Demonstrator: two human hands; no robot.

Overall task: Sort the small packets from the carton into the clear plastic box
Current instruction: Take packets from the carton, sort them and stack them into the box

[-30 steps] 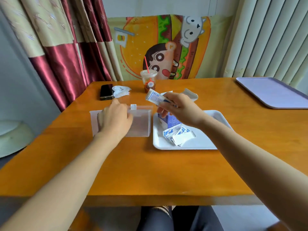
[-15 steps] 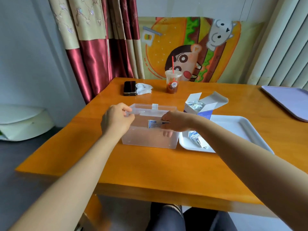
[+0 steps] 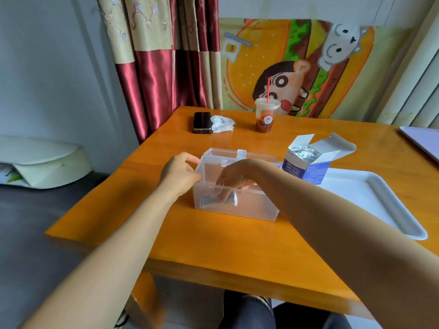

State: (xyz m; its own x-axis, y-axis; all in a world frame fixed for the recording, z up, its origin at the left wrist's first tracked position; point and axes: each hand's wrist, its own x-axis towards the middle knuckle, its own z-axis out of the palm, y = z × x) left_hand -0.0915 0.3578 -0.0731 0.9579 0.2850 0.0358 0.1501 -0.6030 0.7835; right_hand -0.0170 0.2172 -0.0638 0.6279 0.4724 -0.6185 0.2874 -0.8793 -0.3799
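Packet [image 3: 209, 201], flat, inside rectangular translucent plastic box [image 3: 251, 207].

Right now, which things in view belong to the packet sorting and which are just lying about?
Job: clear plastic box, gripped by left hand; packet inside it, at right hand; open carton; white tray.
Lying about: phone, tissue, drink cup, purple tray.

head-worn view, looking forward and down, close over table [image 3: 213, 245]
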